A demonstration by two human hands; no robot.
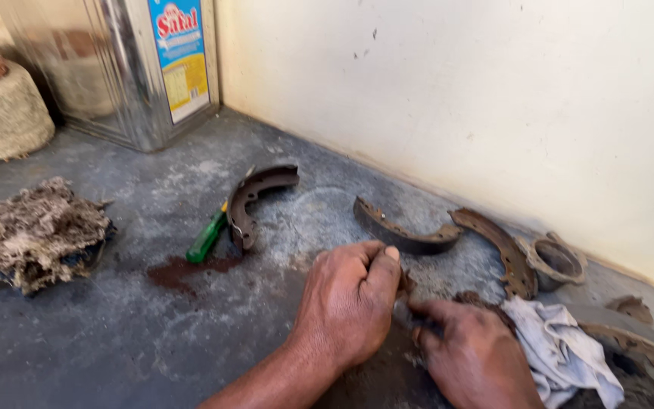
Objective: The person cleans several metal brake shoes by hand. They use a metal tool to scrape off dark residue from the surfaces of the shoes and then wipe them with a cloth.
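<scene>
Hands [403, 318] among rusty brake shoes [406, 231]

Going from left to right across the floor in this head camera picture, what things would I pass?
Frayed rag wad → green-handled screwdriver → curved brake shoe → left hand → second brake shoe → right hand → third, rusty brake shoe → round metal cup.
</scene>
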